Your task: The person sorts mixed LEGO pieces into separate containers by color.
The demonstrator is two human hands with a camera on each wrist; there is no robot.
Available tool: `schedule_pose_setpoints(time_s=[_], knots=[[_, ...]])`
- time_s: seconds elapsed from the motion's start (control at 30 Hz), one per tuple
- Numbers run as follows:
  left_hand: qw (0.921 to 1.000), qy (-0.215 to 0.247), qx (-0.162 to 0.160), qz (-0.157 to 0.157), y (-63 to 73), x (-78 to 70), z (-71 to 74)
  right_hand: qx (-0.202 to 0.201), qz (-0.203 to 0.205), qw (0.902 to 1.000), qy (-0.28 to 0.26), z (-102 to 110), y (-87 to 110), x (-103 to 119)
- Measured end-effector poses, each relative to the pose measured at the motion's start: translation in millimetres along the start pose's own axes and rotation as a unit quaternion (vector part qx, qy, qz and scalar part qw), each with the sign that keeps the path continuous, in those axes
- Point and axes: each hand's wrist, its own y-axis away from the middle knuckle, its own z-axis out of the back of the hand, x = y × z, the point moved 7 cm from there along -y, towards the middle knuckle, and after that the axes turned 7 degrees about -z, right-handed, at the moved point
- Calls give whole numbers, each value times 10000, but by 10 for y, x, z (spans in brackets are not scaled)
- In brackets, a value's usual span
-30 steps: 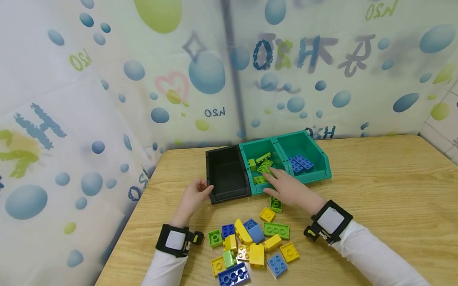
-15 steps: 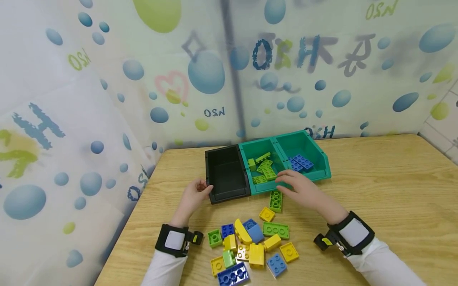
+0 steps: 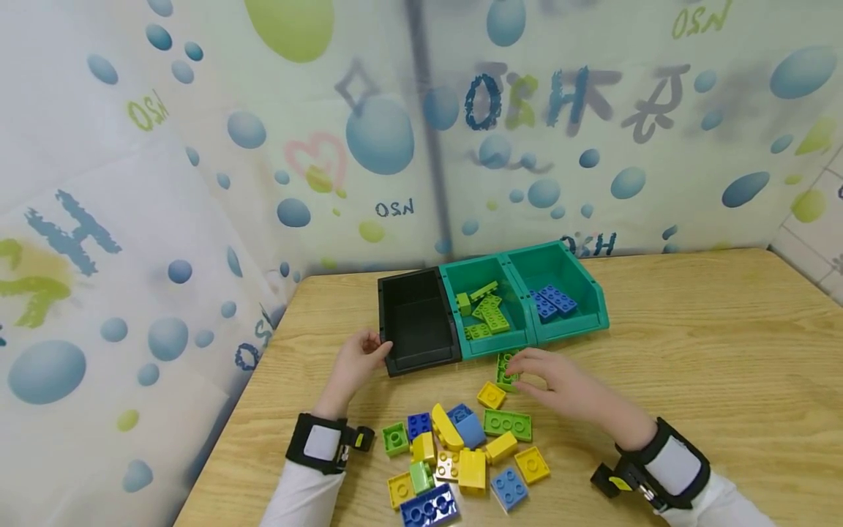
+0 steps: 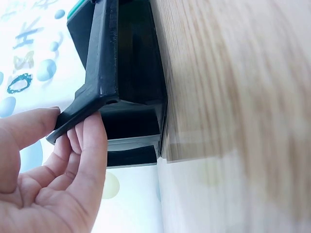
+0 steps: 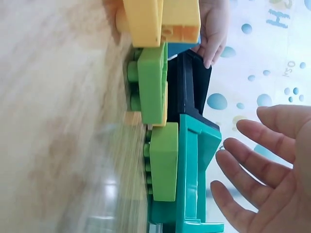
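Note:
My left hand (image 3: 354, 364) pinches the front left corner of a black bin (image 3: 424, 359), thumb on top and fingers under the rim (image 4: 80, 109) in the left wrist view. My right hand (image 3: 565, 382) hovers with fingers loosely spread and nothing in them. Its fingertips overlap the edge of a green toy brick (image 3: 505, 370) lying studs down before the middle bin. In the right wrist view that brick (image 5: 164, 161) shows apart from the fingers. The teal middle bin (image 3: 498, 342) holds several lime bricks (image 3: 492, 315); the teal right bin (image 3: 586, 322) holds blue bricks (image 3: 558, 298).
Loose bricks lie in a cluster on the wooden table (image 3: 711, 351), among them a yellow square brick (image 3: 491, 395), a long green brick (image 3: 508, 424), a yellow curved brick (image 3: 447, 427) and a dark blue brick (image 3: 429, 506). A patterned curtain (image 3: 540, 183) hangs behind the bins.
My right hand has drawn back from over the middle bin toward the green brick in front of it. A lime brick now lies uncovered in that bin. The left hand stays on the black rim.

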Motion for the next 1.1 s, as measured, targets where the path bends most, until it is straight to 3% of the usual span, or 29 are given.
schedule_pose_setpoints(time_s=[0.57, 0.83, 1.1], knots=[[10000, -80, 23, -12, 3, -20, 12, 982, 704, 9923, -282, -205, 275, 114], [10000, -60, 25, -6, 9, -17, 8, 1763, 277, 9829, -460, -299, 298, 88], [10000, -17, 26, 9, 4, -5, 3, 1907, 87, 9801, -545, -307, 290, 72]])
